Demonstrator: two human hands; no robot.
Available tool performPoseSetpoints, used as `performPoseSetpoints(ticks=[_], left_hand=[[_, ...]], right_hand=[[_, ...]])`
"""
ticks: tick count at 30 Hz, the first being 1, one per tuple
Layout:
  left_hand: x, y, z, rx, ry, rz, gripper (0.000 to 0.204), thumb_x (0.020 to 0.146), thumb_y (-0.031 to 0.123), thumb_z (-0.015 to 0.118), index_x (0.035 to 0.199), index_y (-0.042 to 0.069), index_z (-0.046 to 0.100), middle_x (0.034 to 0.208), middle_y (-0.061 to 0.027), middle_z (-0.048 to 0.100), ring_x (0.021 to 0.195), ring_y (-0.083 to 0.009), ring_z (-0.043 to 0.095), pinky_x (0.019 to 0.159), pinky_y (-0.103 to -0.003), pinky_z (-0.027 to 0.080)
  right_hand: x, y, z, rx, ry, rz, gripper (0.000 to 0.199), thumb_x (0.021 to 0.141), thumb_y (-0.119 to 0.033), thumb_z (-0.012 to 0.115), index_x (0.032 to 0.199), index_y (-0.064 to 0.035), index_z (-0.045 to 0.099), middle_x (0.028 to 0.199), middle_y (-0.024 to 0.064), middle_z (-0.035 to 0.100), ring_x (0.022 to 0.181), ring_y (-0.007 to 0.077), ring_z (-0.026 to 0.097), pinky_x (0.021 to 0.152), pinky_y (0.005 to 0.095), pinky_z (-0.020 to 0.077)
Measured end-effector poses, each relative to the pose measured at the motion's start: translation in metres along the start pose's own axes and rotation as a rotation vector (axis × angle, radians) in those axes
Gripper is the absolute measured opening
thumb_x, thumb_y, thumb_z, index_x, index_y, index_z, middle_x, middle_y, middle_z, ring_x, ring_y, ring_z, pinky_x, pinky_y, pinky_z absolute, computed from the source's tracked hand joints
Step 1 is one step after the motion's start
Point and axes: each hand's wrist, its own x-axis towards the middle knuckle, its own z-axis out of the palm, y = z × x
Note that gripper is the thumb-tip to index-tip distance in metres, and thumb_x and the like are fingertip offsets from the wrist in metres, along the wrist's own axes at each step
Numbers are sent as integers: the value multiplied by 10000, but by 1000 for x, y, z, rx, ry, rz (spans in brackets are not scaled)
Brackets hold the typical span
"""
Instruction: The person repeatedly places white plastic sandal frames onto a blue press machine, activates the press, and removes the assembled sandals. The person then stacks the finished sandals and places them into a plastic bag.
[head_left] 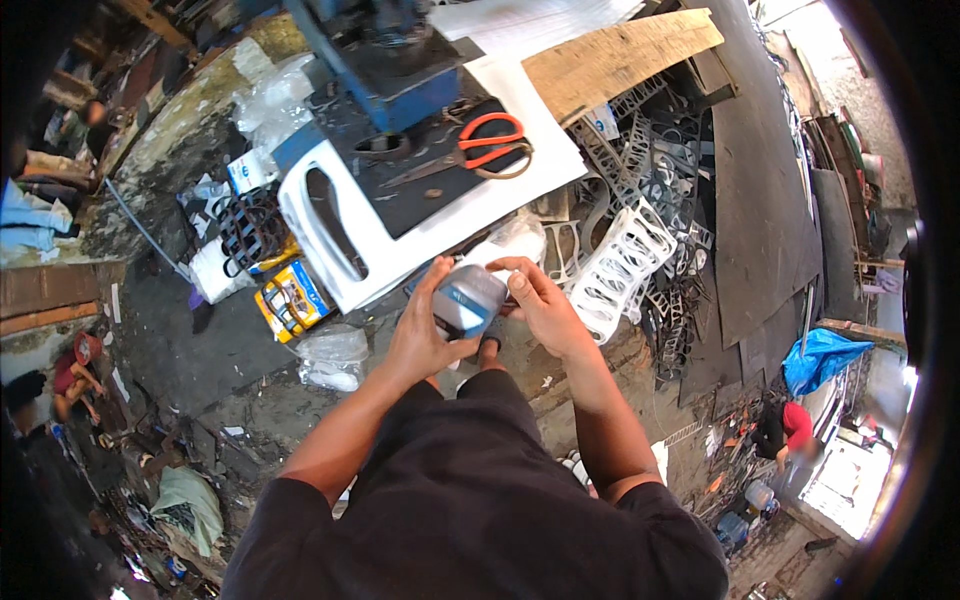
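Observation:
My left hand (412, 335) is wrapped round a small rounded package (474, 298) with a shiny grey top and a blue band, held in front of my body. Its fingers run up the left side, and the thumb lies underneath. My right hand (545, 308) closes on the package's right edge, with curled fingers partly hidden. Just beyond my hands is a white sheet (420, 250) with cut-out openings. On a dark piece above it lie scissors (487, 145) with orange handles, blades pointing left.
A blue metal machine (410, 105) stands at the far side. White cut-out strips (622, 270) and dark scrap lie right, beside large dark sheets (765, 200). A yellow-blue pack (293, 300) and clear plastic bag (333, 357) lie left. Other people (795, 430) sit at both sides.

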Motion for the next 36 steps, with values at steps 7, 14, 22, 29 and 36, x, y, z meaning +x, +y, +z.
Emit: performPoseSetpoints(ticks=[7,14,22,29,36], left_hand=[[5,-29,103,-92,-19,-192,993,664,211,887,1432,42,279,1409,-225,428,1316,-330,476,1027,-449,466],[-20,-56,145,-96,75,-519,939,696,113,843,1428,24,261,1307,-184,414,1180,-271,507,920,-344,477],[-13,-46,151,-183,295,-539,941,716,56,811,1435,57,203,1295,-172,394,1158,-258,506,939,-371,485],[5,23,114,-422,363,-66,1027,658,228,916,1407,93,227,1382,-220,415,1250,-314,500,992,-443,475],[22,-44,-15,-100,843,-480,394,991,130,523,1340,-29,433,1297,-214,519,1172,-283,559,987,-370,446]], right_hand=[[69,178,-146,-202,444,185,492,919,-152,638,1348,-57,417,957,183,635,784,228,640,682,343,519],[187,260,-219,-545,623,63,661,894,-162,647,1432,-37,286,1229,308,545,1155,406,556,963,427,450],[146,263,-201,-659,60,184,305,932,-287,605,1016,5,637,920,163,669,808,252,638,760,376,504],[2,98,-71,848,-305,521,640,961,-608,445,1398,-140,432,1271,172,553,1138,311,585,968,493,503],[-12,0,-31,751,53,226,548,988,-517,455,1476,-287,358,1181,112,571,1081,286,587,848,590,532]])
